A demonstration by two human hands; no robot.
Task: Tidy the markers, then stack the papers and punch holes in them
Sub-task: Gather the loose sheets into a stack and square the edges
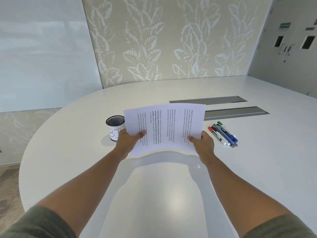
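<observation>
The left hand and right hand each pinch a near corner of the printed papers, which fan away above the table.

Your white oval table: mesh pen cup at 10 o'clock, markers at 2, cable trays at 1.

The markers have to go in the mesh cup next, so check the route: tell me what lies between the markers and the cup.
The held papers hang between them, gripped by the left hand and right hand. The markers lie to the right, the mesh cup left, partly hidden behind the sheets.
</observation>
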